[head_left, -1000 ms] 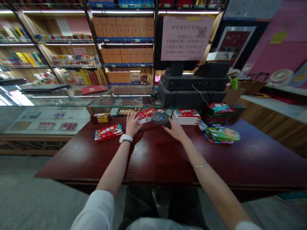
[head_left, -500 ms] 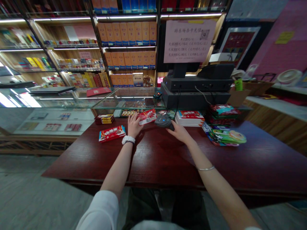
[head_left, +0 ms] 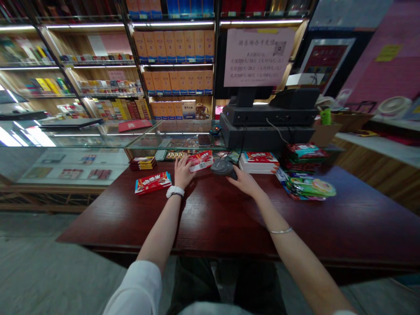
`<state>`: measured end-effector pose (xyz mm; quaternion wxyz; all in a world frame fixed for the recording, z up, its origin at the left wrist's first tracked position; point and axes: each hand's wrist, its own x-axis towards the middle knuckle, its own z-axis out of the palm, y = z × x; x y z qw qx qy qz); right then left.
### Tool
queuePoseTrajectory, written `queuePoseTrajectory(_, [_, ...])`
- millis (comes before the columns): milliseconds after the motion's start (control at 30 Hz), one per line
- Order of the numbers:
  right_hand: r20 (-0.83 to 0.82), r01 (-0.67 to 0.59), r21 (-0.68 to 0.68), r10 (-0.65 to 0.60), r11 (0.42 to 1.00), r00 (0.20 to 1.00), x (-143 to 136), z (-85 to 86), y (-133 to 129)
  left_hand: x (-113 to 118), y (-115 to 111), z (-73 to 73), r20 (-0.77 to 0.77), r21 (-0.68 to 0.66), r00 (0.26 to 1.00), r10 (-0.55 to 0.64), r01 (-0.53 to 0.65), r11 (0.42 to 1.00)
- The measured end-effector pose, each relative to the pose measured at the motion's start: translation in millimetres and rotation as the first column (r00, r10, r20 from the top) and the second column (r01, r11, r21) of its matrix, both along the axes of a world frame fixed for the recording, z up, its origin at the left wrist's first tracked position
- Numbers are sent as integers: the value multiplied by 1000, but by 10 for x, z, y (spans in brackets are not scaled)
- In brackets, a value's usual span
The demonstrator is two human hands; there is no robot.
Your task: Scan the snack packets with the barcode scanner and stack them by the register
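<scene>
My left hand (head_left: 184, 172) grips a red snack packet (head_left: 201, 160) by its left end, tilted so the white barcode strip faces me. Just to its right, my right hand (head_left: 244, 180) is wrapped around the handle of a dark grey barcode scanner (head_left: 222, 167), its head close beside the packet's right end. Another red packet with a blue edge (head_left: 152, 183) lies flat on the dark red wooden table (head_left: 216, 218), left of my left wrist. Behind that one sits a small stack of yellow and red packets (head_left: 143, 163).
Right of the scanner are a stack of white-sided red boxes (head_left: 259, 162), green snack bags (head_left: 310, 186) and a pile of dark red packets (head_left: 303, 155). Beyond the table stand a glass display counter (head_left: 177, 131) and a black cash register (head_left: 269, 127) with a paper sign.
The blue light on top of the scanner has gone out. The scanner has shifted very slightly left; the packet and my left hand stay nearly still.
</scene>
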<state>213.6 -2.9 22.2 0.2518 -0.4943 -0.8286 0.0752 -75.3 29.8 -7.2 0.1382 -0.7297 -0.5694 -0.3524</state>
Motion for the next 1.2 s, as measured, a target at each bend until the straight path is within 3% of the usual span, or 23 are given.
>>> queuePoseTrajectory(233, [-99,-27,3,27,1000,995,-56,-19,-35,-4,24,-34,0,12,1000,-5,5,1000])
queuePoseTrajectory(433, [-154,-207,55,213,977,965,-159,-58,-87,1,38,-45,3,25,1000,-10,10,1000])
queuePoseTrajectory(567, [-96,-320,112,331,941,939,-221,-137,-55,3,24,-35,0,20,1000,-6,6,1000])
queuePoseTrajectory(733, [26,-375,60,374,925,927,-272,-264,-24,8,11,-15,-8,11,1000,-18,18,1000])
queuePoseTrajectory(1200, [166,-374,-1,369,927,915,-299,-389,-1,58,-21,58,-42,13,998,-49,50,999])
